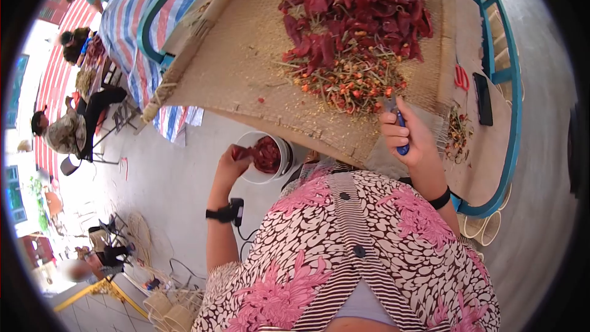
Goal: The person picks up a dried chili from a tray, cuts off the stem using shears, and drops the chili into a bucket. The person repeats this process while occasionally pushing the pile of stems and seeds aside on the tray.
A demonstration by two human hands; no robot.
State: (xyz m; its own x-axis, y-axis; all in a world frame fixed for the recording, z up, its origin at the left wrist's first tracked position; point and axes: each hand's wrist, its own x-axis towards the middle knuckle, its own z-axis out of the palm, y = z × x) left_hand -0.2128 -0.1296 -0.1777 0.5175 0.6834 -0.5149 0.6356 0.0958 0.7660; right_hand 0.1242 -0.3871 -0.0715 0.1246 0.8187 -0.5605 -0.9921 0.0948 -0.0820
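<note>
pale floor [166,190] lies below the woven mat [227,61], where a big pepper heap [356,6] touches stem scraps [350,86]; fewer are in the white bucket [255,178], so much seems left. left hand [228,167] pinches a pepper [243,152] there; right hand [413,138] grips a blue-handled tool [402,132].

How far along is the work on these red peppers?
Apparently done: the peppers in the white bucket, and the stem scraps heaped on the woven mat. In hand: a red pepper in the left hand, a blue-handled tool in the right hand. Likely remaining: the large red pile on the mat.
</note>
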